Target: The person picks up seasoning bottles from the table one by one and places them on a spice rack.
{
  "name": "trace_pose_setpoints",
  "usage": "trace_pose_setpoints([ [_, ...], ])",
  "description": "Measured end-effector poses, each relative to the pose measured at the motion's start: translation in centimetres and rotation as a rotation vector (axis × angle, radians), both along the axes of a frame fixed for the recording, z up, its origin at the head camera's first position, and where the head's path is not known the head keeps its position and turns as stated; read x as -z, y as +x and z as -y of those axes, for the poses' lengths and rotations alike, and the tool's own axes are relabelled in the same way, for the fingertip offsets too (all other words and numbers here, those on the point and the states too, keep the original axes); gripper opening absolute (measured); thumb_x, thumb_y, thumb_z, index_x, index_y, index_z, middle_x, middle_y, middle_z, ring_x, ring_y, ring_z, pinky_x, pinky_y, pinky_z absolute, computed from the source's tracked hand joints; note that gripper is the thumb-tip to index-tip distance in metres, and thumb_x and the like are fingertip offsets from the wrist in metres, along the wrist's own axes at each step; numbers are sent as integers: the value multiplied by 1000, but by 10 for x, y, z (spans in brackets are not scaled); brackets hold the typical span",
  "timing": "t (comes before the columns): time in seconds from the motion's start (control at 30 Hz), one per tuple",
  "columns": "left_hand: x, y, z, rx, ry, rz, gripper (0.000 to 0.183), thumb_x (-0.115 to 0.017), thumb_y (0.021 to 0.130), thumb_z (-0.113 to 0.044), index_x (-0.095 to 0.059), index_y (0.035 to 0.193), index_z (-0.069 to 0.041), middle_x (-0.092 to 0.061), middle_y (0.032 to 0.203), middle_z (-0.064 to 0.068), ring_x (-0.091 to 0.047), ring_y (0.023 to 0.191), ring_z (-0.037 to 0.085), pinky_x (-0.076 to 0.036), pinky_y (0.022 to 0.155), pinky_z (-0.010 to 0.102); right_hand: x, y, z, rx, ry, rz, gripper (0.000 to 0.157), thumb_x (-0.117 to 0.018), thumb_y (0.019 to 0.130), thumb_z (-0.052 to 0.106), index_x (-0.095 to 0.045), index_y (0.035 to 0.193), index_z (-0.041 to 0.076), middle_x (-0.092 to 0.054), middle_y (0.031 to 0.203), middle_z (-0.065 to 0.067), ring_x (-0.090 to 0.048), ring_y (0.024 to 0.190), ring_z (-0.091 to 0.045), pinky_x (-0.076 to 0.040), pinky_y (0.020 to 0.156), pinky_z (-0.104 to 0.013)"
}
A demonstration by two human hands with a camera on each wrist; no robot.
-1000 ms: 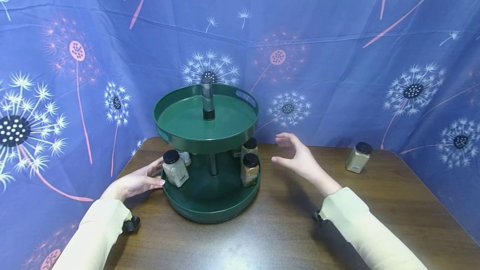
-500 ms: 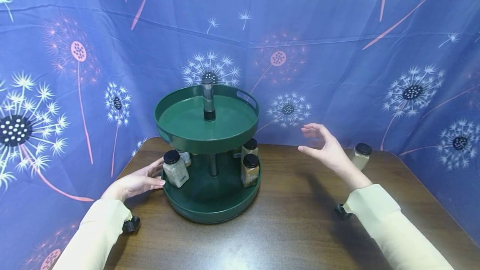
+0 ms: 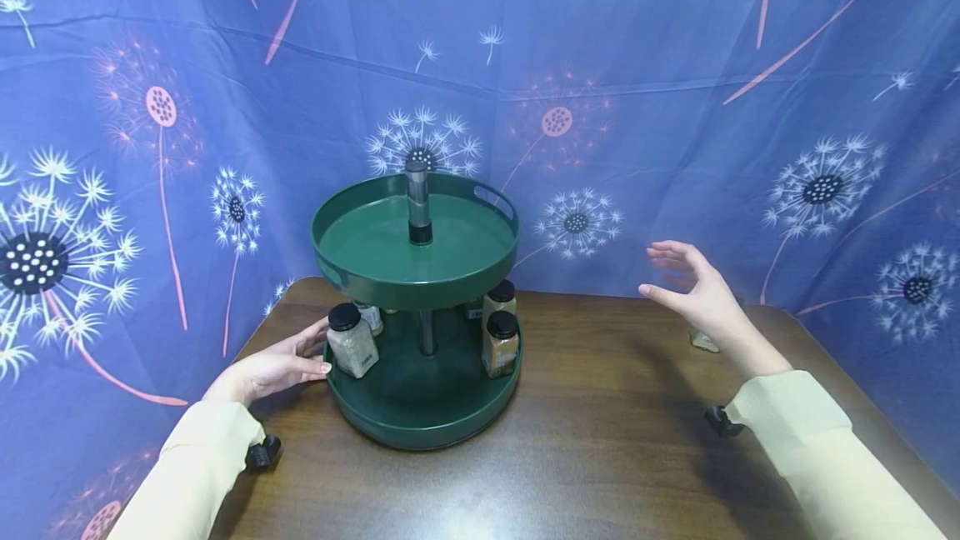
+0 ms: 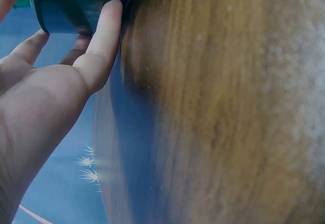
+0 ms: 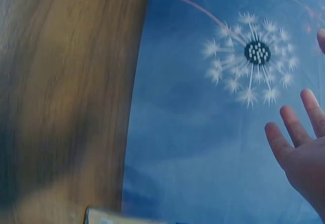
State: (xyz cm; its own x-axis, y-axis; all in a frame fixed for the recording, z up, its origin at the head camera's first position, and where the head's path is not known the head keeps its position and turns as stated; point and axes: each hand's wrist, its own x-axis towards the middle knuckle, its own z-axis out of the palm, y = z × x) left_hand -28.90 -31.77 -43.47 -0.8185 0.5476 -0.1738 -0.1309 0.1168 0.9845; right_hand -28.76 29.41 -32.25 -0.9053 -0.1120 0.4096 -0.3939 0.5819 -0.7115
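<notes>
A two-tier green turntable rack (image 3: 423,432) stands on the table, several spice jars on its lower tray. My left hand (image 3: 273,367) rests at that tray's left side, beside a black-lidded jar of pale contents (image 3: 352,350). In the left wrist view the thumb (image 4: 104,36) lies straight against the green wall, the other fingers spread behind. My right hand (image 3: 697,294) is raised over the table's right side, fingers apart and nothing in them. It hides most of another spice jar (image 3: 703,342), whose edge shows at the bottom of the right wrist view.
At the lower tray's right side stand a black-lidded jar of orange-brown spice (image 3: 500,348) and another jar (image 3: 499,297) behind it. The upper tray (image 3: 420,273) overhangs them around a metal post (image 3: 417,202). A blue dandelion-print cloth (image 3: 637,107) hangs behind the wooden table (image 3: 585,440).
My right hand has moved right, away from the rack, and now covers most of the lone jar. The left hand keeps its place at the tray.
</notes>
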Motion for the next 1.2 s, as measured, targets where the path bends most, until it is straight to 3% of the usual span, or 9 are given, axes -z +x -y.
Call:
trace_pose_setpoints([
  [0.1, 1, 0, 1, 9, -4, -4, 95, -56, 90, 0, 19, 148, -9, 22, 151, 26, 9, 138, 47, -44, 91, 25, -1, 1, -10, 3, -3, 5, 67, -74, 82, 21, -40, 139, 20, -47, 138, -11, -45, 124, -32, -37, 94, -54],
  [0.13, 1, 0, 1, 11, -4, -5, 95, -56, 90, 0, 19, 148, -9, 22, 151, 26, 9, 138, 47, -44, 91, 25, -2, 1, -13, 11, 3, 6, 67, -74, 82, 22, -39, 140, 21, -47, 139, -10, -46, 124, -30, -38, 94, -50],
  [0.23, 2, 0, 1, 16, -4, -6, 95, -56, 91, 0, 19, 148, -9, 22, 151, 26, 9, 138, 47, -44, 91, 26, -2, 2, -24, 22, 6, -12, 66, -73, 84, 20, -39, 141, 22, -47, 139, -10, -47, 122, -19, -41, 94, -30],
  [0.3, 2, 0, 1, 17, 1, -4, 95, -55, 91, 0, 19, 148, -9, 22, 151, 26, 10, 138, 47, -44, 91, 26, -1, 3, -32, 31, 3, -18, 67, -72, 84, 19, -37, 142, 24, -46, 139, -8, -46, 119, -11, -42, 86, -15],
  [0.37, 2, 0, 1, 19, 8, 3, 95, -56, 91, 1, 20, 148, -8, 23, 151, 26, 11, 138, 47, -44, 91, 26, 1, 3, -39, 34, -6, -25, 67, -71, 85, 16, -36, 142, 24, -46, 139, -6, -45, 118, -6, -42, 80, -8],
  [0.67, 0, 2, 1, 25, 12, 12, 96, -57, 90, -1, 20, 148, -9, 23, 151, 26, 12, 138, 47, -44, 92, 26, 8, 3, -72, 81, -5, -20, 70, -69, 87, 18, -31, 146, 27, -45, 140, 4, -43, 115, 3, -38, 78, -4],
  [1.0, -2, 1, 0, 31, 19, 4, 95, -55, 91, 0, 21, 147, -8, 24, 151, 27, 11, 138, 47, -45, 92, 25, 26, -2, -106, 49, -44, -39, 74, -66, 87, 6, -28, 148, 25, -42, 142, 9, -39, 125, -1, -35, 85, -3],
  [1.2, 0, 0, 0, 31, 22, -2, 95, -55, 91, 0, 21, 147, -8, 23, 151, 26, 12, 138, 46, -45, 92, 25, 42, 2, -124, 110, -7, -31, 73, -67, 88, 12, -28, 148, 27, -43, 140, 13, -41, 113, 8, -33, 82, -3],
])
